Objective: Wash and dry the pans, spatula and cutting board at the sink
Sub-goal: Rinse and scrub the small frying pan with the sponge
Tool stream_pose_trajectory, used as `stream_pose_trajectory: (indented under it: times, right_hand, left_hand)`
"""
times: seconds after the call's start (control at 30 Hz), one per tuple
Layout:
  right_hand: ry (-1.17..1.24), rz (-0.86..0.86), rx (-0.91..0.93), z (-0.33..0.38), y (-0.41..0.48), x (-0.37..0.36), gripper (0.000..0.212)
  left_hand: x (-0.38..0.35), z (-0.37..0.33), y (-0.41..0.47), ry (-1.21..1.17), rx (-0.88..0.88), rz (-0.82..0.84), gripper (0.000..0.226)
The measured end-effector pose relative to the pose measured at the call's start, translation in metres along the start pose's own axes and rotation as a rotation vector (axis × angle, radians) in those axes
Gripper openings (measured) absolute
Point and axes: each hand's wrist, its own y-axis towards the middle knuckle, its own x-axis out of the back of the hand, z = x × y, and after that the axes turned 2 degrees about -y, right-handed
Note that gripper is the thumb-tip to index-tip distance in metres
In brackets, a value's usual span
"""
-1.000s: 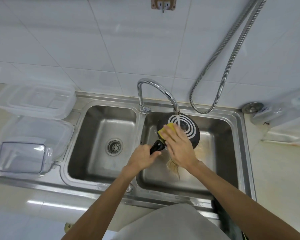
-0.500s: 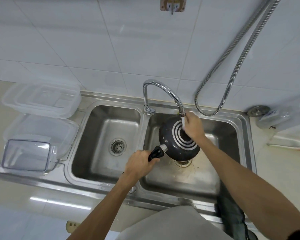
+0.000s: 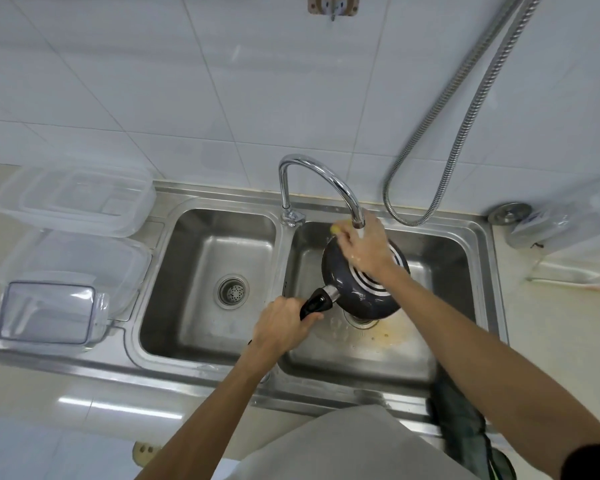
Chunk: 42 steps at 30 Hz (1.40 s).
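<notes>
A dark grey pan (image 3: 352,292) is held upside down over the right basin (image 3: 440,258), its ringed underside facing up. My left hand (image 3: 283,327) grips the pan's black handle (image 3: 317,303). On the far part of the pan's underside lies my right hand (image 3: 362,247), holding a yellow sponge (image 3: 336,229) of which only a corner shows past the fingers. Water runs from the faucet (image 3: 340,192) spout onto that hand. No spatula or cutting board is in view.
The left basin (image 3: 187,271) holds only its drain strainer. Clear plastic containers (image 3: 73,199) are stacked on the drainboard at left. A metal hose (image 3: 465,116) hangs on the tiled wall. A dark cloth (image 3: 465,427) hangs over the sink's front edge at right.
My right hand moved from the near side of the pan's underside up to its far side under the spout. The pan tilted and shifted slightly; my left hand kept its grip.
</notes>
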Motion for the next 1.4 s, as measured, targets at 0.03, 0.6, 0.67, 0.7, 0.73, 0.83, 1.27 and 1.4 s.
stream_pose_trajectory:
  times: [0.03, 0.6, 0.67, 0.7, 0.73, 0.83, 1.27, 1.4]
  right_hand:
    - [0.054, 0.061, -0.076, -0.011, 0.007, 0.004, 0.027]
    - [-0.047, 0.034, 0.34, 0.036, -0.078, -0.023, 0.044]
    - [-0.108, 0.125, 0.306, 0.035, -0.048, -0.015, 0.042]
    - [-0.11, 0.15, 0.251, 0.031, -0.035, -0.011, 0.042]
    - [-0.093, 0.162, 0.166, 0.023, -0.021, -0.008, 0.044]
    - [0.113, 0.164, -0.095, -0.003, 0.001, 0.008, 0.041]
    - [0.146, -0.177, 0.161, 0.002, -0.137, -0.019, 0.047]
    - [-0.085, -0.047, 0.306, 0.027, -0.101, -0.019, 0.036]
  left_hand:
    - [0.001, 0.001, -0.002, -0.021, 0.006, 0.0, 0.034]
    - [0.0, 0.003, 0.013, 0.029, -0.038, -0.022, 0.033]
    - [0.0, 0.001, 0.011, 0.092, -0.052, -0.026, 0.031]
    - [0.0, 0.001, 0.01, 0.112, -0.047, -0.022, 0.031]
    - [0.001, 0.001, 0.008, 0.129, -0.045, -0.021, 0.03]
    - [0.003, 0.004, 0.002, 0.125, -0.043, -0.032, 0.032]
    - [0.003, 0.01, 0.005, -0.111, 0.054, 0.089, 0.035]
    - [-0.003, -0.009, 0.003, 0.029, -0.066, 0.064, 0.021]
